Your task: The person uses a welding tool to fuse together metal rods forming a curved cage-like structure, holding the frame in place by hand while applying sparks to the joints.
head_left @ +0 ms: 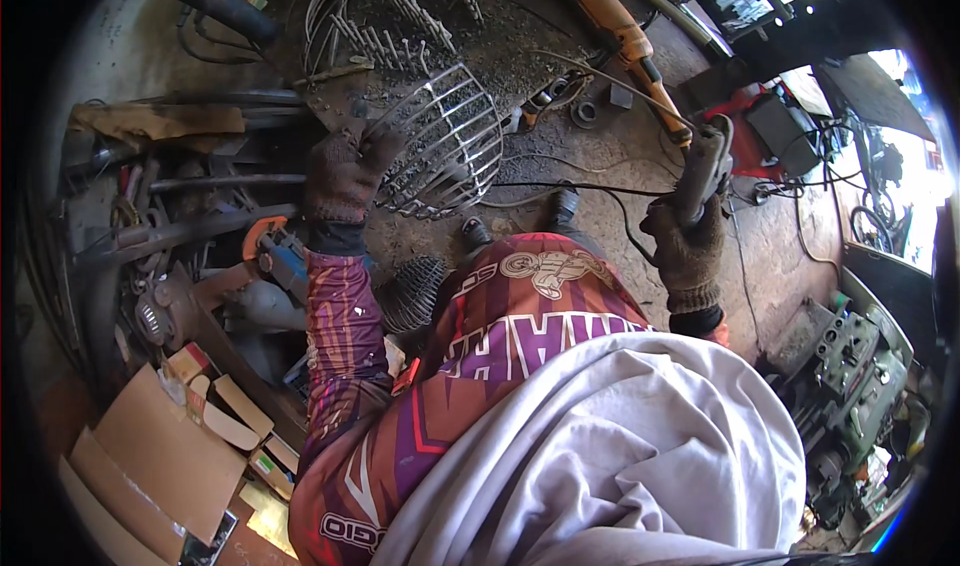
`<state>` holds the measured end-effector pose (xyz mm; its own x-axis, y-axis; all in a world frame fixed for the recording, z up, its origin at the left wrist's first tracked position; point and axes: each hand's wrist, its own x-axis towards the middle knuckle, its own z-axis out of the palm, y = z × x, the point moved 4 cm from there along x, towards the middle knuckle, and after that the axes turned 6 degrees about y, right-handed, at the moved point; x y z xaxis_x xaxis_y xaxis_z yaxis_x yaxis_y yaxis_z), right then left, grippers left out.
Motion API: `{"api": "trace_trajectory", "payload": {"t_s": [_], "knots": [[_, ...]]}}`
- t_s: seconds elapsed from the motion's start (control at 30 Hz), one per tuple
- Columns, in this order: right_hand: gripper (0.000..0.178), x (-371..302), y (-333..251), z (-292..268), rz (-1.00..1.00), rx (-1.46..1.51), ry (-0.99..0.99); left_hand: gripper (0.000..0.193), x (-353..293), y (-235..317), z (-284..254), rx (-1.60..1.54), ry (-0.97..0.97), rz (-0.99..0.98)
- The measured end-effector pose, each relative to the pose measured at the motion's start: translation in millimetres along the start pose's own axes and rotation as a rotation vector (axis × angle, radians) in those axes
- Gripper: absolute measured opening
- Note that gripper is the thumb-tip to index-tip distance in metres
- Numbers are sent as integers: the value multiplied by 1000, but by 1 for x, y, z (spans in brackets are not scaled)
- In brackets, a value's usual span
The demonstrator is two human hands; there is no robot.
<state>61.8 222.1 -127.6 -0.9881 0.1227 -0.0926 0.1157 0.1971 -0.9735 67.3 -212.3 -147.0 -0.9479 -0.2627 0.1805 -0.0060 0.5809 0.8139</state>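
Left of two shoes (566,204), the left hand (348,174) grips the edge of one barred metal cage (455,133); opposite, the right hand (690,244) wraps round one grey curved tool (703,171). Farther out lie one orange tool (622,34) and one dark ring (576,117).

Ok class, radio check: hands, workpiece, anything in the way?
Left hand holding barred metal cage. Right hand gripping grey tool. Possible snag: black cable between the two.

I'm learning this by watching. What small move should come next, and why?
Probably bring the grey tool in the right hand toward the wire basket: the left hand grips the basket's left edge, while the tool is held out to the right, apart from it.
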Motion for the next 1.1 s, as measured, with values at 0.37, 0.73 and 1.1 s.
{"api": "trace_trajectory", "payload": {"t_s": [0.37, 0.73, 1.1], "knots": [[33, -19, -7, 10, -64, -259, 34, 21, -7, -11, 6, -56, -34, 103], [27, 2, -4, 12, 105, -101, -57, 48, -14, 18, -11, 182, 115, -2], [29, 61, -22, 22, -157, -219, -154, 61, -34, 17, 9, 299, 431, -231]]}}
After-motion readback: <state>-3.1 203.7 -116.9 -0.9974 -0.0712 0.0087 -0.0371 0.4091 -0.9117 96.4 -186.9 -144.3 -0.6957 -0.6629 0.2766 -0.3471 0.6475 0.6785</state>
